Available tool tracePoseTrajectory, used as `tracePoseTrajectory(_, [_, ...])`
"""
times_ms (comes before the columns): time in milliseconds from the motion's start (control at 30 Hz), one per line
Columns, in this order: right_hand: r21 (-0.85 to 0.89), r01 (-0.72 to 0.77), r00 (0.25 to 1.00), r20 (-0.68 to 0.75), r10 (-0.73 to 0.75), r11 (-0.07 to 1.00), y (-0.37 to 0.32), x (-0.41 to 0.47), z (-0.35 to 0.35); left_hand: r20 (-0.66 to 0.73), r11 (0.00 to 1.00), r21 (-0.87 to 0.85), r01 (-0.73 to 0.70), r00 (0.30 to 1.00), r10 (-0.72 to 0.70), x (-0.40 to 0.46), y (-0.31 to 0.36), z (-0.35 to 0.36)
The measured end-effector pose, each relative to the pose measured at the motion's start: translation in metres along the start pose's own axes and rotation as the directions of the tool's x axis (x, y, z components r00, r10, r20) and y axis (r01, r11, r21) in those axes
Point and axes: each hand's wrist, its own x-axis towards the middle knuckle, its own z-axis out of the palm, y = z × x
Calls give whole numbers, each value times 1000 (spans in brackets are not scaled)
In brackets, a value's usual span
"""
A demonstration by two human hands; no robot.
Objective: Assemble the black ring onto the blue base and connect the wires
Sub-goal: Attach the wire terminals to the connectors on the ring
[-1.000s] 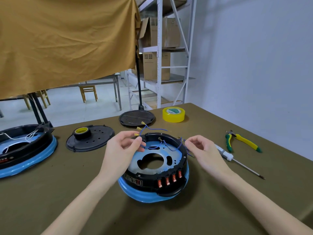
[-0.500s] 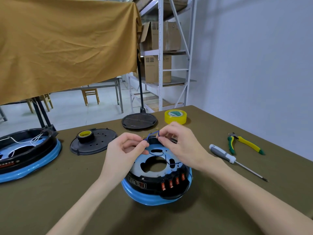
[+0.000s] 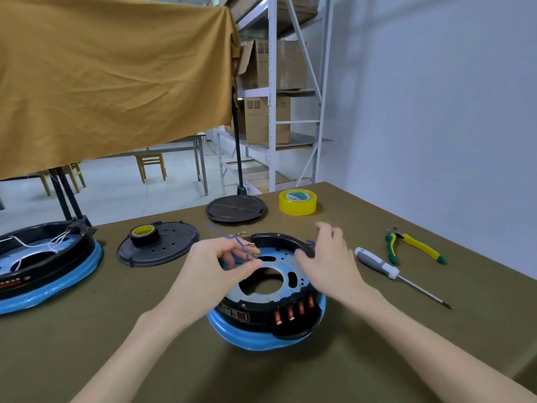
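Observation:
The blue base sits at the table's middle with the black ring seated on it, red switches at its front. A blue metal plate shows inside the ring. My left hand pinches blue wires with brass terminals over the ring's left rim. My right hand hovers over the ring's right rim, fingers spread and blurred, thumb near the black rim. More blue wire peeks out behind that hand.
A second black-and-blue assembly with white wires lies far left. A black lid carries a tape roll. Another black disc and yellow tape sit at the back. Screwdriver and pliers lie right.
My right hand has let go near the wires at the ring's back and swung right to the ring's right rim. The left hand keeps pinching the blue wires.

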Motion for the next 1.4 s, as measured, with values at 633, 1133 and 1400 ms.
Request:
tracePoseTrajectory(633, [-101, 143, 941, 322, -104, 985, 42, 37, 0, 221, 678, 610, -410, 910, 351, -2, -7, -5])
tracePoseTrajectory(1133, [507, -6, 952, 266, -150, 862, -25, -3, -7, 120, 487, 821, -297, 925, 362, -6, 14, 15])
tracePoseTrajectory(1400, [664, -476, 737, 659, -150, 577, -42, -17, -23, 196, 400, 863, -309, 934, 297, -12, 17, 20])
